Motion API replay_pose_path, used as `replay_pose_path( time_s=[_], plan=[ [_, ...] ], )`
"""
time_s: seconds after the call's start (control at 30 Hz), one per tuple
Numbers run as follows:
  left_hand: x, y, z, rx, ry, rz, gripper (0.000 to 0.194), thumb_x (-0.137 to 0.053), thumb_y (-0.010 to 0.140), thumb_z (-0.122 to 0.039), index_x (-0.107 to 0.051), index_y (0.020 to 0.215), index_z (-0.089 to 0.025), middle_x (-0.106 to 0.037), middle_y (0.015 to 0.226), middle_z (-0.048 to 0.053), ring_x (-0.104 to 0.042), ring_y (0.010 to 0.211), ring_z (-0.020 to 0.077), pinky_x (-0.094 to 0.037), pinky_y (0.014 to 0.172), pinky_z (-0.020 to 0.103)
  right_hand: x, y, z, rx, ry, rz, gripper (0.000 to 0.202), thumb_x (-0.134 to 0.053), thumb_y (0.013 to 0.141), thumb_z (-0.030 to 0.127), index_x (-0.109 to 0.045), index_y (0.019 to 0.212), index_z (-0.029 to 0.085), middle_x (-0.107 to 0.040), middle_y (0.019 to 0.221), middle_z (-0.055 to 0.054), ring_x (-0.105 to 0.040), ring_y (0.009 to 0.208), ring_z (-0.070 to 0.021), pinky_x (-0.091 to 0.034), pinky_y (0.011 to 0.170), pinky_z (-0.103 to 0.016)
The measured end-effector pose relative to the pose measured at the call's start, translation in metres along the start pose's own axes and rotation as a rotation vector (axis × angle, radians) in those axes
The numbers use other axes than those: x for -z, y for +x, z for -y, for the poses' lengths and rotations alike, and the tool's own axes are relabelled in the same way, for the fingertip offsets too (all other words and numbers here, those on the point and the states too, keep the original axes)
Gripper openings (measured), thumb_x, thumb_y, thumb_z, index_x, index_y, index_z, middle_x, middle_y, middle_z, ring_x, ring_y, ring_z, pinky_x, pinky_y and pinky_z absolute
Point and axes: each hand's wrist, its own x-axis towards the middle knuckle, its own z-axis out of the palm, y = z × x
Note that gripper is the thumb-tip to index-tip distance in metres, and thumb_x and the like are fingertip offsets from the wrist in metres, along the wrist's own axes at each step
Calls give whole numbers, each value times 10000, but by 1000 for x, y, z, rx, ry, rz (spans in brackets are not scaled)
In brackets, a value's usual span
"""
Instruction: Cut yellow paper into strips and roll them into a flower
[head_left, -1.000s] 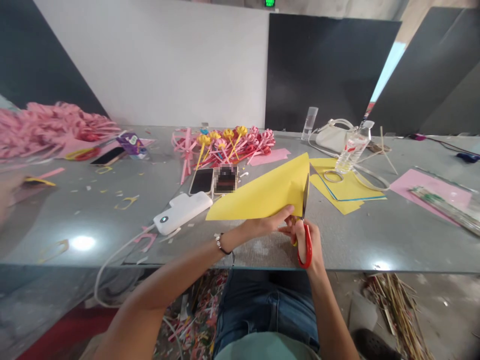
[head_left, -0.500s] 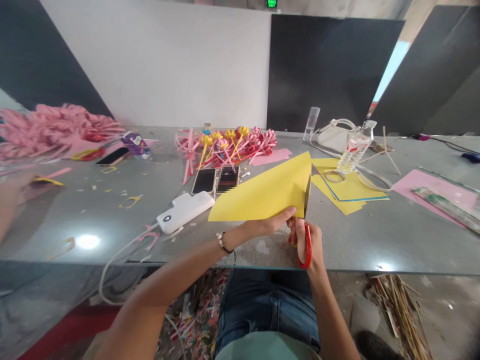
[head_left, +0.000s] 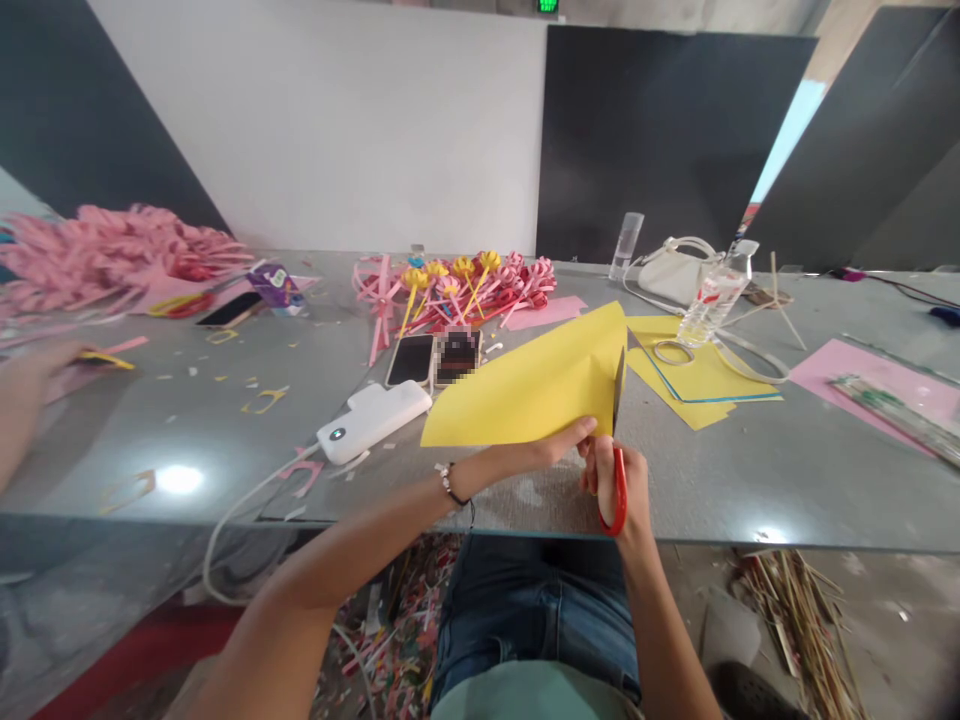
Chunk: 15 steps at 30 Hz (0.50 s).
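A large sheet of yellow paper is held up over the front of the table, tilted and slightly curved. My left hand pinches its lower edge near the right corner, thumb on top. Red-handled scissors are gripped in my right hand, the fingers wrapped through the loops. Their dark blade stands along the right edge of the paper, pointing away from me. The other blade is hidden behind the sheet. Both hands are close together, just above the table's front edge.
Left of the paper lie two phones and a white power bank with a cable. Pink and yellow paper flowers lie behind. To the right are a plastic bottle, yellow sheets and pink paper. Another person's hand is at far left.
The whole view has shifted very slightly. My hands, the yellow paper and the scissors keep almost the same pose.
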Motion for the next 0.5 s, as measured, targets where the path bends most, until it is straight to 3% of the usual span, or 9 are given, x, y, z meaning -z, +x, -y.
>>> replay_pose_path(
  time_s=[0.3, 0.5],
  plan=[
    [-3, -1, -4, 26, 16, -30, 507, -432, 1017, -560, -579, 629, -270, -718, 763, 14, -700, 829, 206, -573, 955, 332, 0, 1, 1, -20, 20, 6, 701, -518, 978, 775, -481, 543, 226, -503, 465, -4, -528, 444, -141, -433, 516, -263],
    [2, -4, -19, 13, 42, 23, 459, -462, 1025, -480, -607, 652, -255, -735, 792, 11, -706, 836, 202, -573, 951, 321, 0, 1, 5, -24, 11, -11, 703, -517, 984, 764, -499, 535, 224, -503, 452, -9, -496, 432, -135, -413, 500, -262]
  ],
)
